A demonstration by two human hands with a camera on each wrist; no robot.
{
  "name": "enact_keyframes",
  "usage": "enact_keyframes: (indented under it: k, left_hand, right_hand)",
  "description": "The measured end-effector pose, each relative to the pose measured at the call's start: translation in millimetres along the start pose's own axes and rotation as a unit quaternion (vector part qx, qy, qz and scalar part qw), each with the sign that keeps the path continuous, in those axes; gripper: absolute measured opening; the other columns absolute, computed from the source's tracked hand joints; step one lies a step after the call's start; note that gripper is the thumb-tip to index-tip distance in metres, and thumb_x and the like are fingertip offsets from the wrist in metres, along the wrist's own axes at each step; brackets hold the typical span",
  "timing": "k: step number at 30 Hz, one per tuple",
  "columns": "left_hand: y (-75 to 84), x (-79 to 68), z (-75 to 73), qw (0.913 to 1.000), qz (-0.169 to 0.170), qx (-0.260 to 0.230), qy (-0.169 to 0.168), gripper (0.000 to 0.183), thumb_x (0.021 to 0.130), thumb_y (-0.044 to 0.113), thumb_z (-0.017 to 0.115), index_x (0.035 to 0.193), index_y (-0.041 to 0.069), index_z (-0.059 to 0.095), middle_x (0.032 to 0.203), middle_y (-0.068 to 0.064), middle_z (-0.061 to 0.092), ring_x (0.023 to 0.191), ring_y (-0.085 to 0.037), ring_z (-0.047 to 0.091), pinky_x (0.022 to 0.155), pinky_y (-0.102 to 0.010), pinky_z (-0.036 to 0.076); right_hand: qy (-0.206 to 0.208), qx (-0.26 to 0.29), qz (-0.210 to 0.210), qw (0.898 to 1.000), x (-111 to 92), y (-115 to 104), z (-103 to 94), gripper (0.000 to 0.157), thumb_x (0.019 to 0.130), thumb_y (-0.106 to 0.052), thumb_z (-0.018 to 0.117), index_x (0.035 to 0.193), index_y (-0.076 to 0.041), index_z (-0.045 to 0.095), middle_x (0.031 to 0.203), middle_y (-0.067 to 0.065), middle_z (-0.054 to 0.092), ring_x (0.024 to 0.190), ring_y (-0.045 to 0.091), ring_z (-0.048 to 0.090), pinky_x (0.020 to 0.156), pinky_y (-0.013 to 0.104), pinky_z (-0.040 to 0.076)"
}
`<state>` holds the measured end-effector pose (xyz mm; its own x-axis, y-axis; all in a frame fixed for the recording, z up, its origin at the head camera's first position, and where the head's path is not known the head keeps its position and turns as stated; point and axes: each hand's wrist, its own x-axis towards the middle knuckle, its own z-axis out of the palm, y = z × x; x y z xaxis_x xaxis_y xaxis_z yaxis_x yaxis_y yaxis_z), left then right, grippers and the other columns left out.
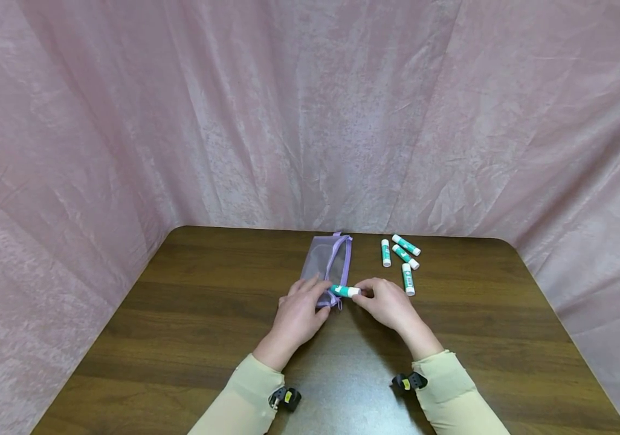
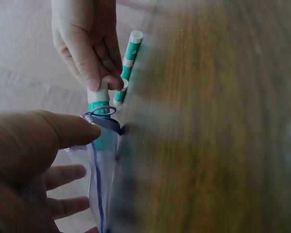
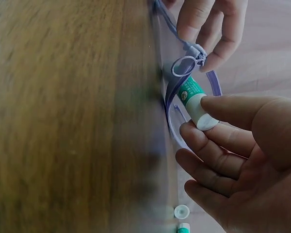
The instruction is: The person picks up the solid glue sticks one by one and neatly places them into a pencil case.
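A glue stick, teal and white, lies partly inside the mouth of a mesh zipper pouch with purple trim. My right hand pinches its white end between thumb and fingers. On the pouch's near end, my left hand grips the edge by the zipper pull, thumb and fingertips at the opening. Through the mesh, the inserted part of the stick shows faintly in the left wrist view.
To the right of the pouch lie several more glue sticks, among them an upright-pointing one, two slanted ones and one near my right hand. The brown wooden table ends at a pink curtain.
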<state>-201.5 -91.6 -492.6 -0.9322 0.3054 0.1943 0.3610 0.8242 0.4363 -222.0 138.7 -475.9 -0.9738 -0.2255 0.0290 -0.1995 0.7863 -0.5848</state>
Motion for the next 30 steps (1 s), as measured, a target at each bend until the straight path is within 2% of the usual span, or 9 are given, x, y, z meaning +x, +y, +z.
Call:
enact_keyframes:
  k: [5, 12, 16, 20, 27, 30]
  left_hand:
    - [2.5, 0.4, 2.0, 0.9996, 0.014, 0.019, 0.017, 0.043, 0.099, 0.021, 0.085, 0.139, 0.021, 0.071, 0.148, -0.003, 0.070, 0.139, -0.039, 0.061, 0.088, -0.065, 0.054]
    - [3.1, 1.4, 3.9, 0.9993, 0.019, -0.001, 0.031, 0.038, 0.099, 0.021, 0.085, 0.135, 0.017, 0.072, 0.131, -0.002, 0.078, 0.134, -0.033, 0.066, 0.091, -0.065, 0.054]
    - [1.8, 3.3, 4.6, 0.9995, 0.017, -0.005, 0.027, 0.040, 0.101, 0.022, 0.083, 0.139, 0.018, 0.072, 0.134, -0.003, 0.077, 0.134, -0.031, 0.066, 0.096, -0.065, 0.053]
    - [1.0, 4.0, 4.9, 0.9996, 0.015, -0.011, 0.023, 0.043, 0.101, 0.022, 0.083, 0.142, 0.018, 0.071, 0.139, -0.005, 0.076, 0.142, -0.034, 0.062, 0.101, -0.068, 0.051]
    - [2.1, 4.4, 3.4, 0.9998, -0.001, -0.015, 0.012, 0.045, 0.102, 0.025, 0.082, 0.146, 0.020, 0.070, 0.143, -0.004, 0.074, 0.146, -0.033, 0.058, 0.111, -0.079, 0.040]
    - [1.5, 4.9, 3.5, 0.9996, -0.004, -0.026, 0.010, 0.046, 0.102, 0.024, 0.082, 0.146, 0.019, 0.069, 0.144, -0.005, 0.073, 0.147, -0.034, 0.057, 0.111, -0.081, 0.039]
  right_hand:
    - [-0.005, 0.003, -0.005, 1.000, 0, -1, 1.3, 0.006, 0.103, -0.024, 0.080, 0.100, -0.019, 0.082, 0.088, -0.006, 0.067, 0.081, 0.017, 0.056, 0.075, 0.039, 0.046]
    - [0.007, -0.002, -0.009, 1.000, 2, 1, 4.0, 0.004, 0.102, -0.021, 0.080, 0.100, -0.018, 0.081, 0.086, -0.005, 0.066, 0.080, 0.017, 0.057, 0.074, 0.039, 0.046]
    - [0.007, 0.001, -0.007, 1.000, 3, 0, 5.0, 0.006, 0.102, -0.021, 0.080, 0.105, -0.017, 0.083, 0.089, -0.005, 0.067, 0.081, 0.017, 0.057, 0.075, 0.039, 0.047]
    - [0.006, -0.002, -0.006, 1.000, 4, -1, 7.6, 0.008, 0.104, -0.022, 0.078, 0.109, -0.017, 0.084, 0.094, -0.002, 0.069, 0.085, 0.020, 0.059, 0.077, 0.041, 0.049]
    - [0.010, -0.007, -0.015, 1.000, 3, -3, 10.6, 0.025, 0.108, -0.019, 0.073, 0.130, -0.010, 0.081, 0.119, 0.007, 0.078, 0.108, 0.028, 0.072, 0.091, 0.054, 0.056]
    - [0.014, -0.002, -0.013, 1.000, 5, -4, 12.0, 0.025, 0.107, -0.020, 0.075, 0.130, -0.010, 0.079, 0.113, 0.003, 0.077, 0.101, 0.025, 0.071, 0.088, 0.051, 0.056]
